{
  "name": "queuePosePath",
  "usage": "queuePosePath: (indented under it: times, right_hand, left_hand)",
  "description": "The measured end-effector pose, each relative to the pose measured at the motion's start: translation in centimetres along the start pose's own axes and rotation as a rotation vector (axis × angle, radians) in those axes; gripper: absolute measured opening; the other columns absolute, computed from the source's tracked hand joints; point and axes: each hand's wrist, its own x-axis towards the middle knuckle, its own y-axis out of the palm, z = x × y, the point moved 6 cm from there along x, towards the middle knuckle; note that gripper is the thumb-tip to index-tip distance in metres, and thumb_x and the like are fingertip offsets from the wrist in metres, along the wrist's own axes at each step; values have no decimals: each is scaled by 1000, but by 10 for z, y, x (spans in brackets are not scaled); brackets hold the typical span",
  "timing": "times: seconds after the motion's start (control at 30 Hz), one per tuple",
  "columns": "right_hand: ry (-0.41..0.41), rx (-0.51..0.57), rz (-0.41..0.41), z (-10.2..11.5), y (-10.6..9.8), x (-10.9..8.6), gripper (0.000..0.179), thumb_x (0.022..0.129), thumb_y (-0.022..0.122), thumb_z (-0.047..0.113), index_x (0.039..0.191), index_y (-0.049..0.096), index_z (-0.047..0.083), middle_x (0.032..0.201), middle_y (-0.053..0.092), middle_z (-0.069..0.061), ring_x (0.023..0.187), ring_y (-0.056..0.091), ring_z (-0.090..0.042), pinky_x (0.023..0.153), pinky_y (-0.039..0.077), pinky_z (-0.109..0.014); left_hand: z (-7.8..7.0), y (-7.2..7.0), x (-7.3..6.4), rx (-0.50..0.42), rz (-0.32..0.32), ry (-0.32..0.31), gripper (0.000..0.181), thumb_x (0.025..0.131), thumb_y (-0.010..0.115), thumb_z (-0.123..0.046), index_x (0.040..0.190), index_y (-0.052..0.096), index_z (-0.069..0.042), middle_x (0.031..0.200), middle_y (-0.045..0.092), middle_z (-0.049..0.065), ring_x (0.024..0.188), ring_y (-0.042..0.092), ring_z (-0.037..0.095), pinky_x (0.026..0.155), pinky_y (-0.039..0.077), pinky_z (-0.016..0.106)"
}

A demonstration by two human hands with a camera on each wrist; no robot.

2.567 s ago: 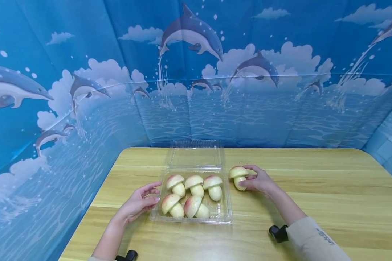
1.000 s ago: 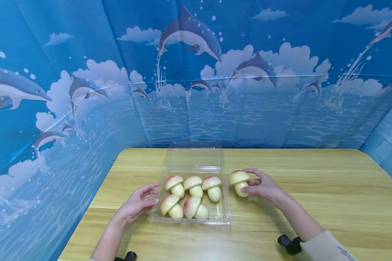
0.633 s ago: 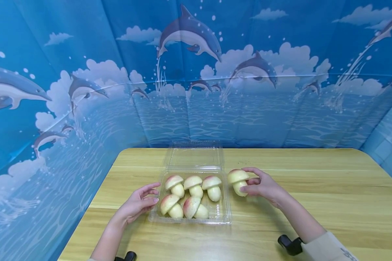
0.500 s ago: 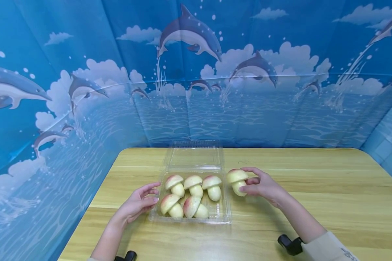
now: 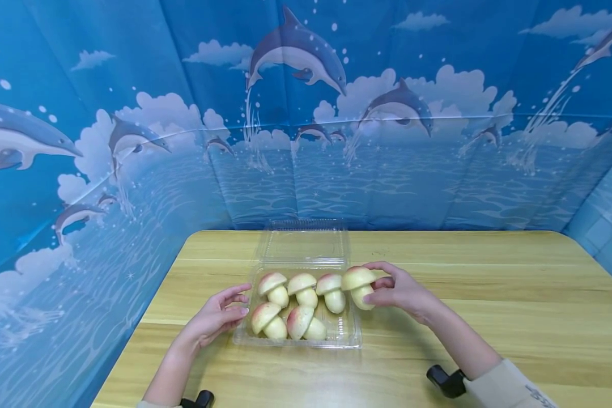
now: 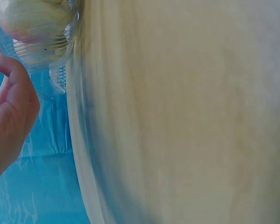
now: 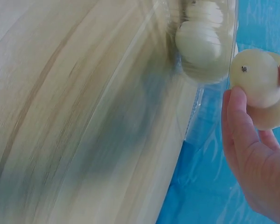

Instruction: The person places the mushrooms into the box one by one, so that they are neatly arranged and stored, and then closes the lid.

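A clear plastic clamshell box (image 5: 344, 343) sits on the table with its lid (image 5: 303, 246) folded back. Several pale toy mushrooms with pink-tinged caps, such as the front one (image 5: 300, 323), lie inside in two rows. My right hand (image 5: 400, 292) pinches another mushroom (image 5: 359, 277) by thumb and fingers over the box's right rim, beside the back-row right mushroom (image 5: 331, 292). In the right wrist view the held mushroom (image 7: 256, 77) shows its rounded stem end, raised off the table. My left hand (image 5: 216, 317) is at the box's left side, fingers loosely bent; contact is unclear.
The wooden table (image 5: 489, 294) extends to the right of the box. A blue curtain with dolphins (image 5: 306, 170) hangs behind and at the sides. Black wrist mounts (image 5: 446, 381) show below both hands.
My right hand has carried the mushroom leftward from the table beside the box to above its right rim. My left hand and the box have stayed in place.
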Motion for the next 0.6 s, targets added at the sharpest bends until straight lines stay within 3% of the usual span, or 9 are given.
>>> queuePosePath:
  times: [0.07,0.37,0.6]
  right_hand:
    - [-2,-1,4,1,2,1,72,79,72,9,138,32,-1,96,63,-13,86,61,-21,80,49,-38]
    - [-8,-9,54,5,20,4,71,76,75,8,135,36,-2,93,63,-13,85,62,-24,78,50,-35]
    - [-16,-35,91,10,34,5,73,74,76,2,135,36,-4,94,61,-16,86,63,-25,76,53,-35]
  left_hand:
    - [-1,0,0,-4,10,12,61,88,62,-7,141,33,1,109,45,6,74,53,4,65,47,18]
    - [0,-1,1,10,-45,-52,63,89,58,1,143,25,6,110,43,9,72,51,4,63,46,18]
    - [-1,1,0,2,-48,-51,63,89,58,0,143,26,5,109,44,8,71,52,4,63,46,17]
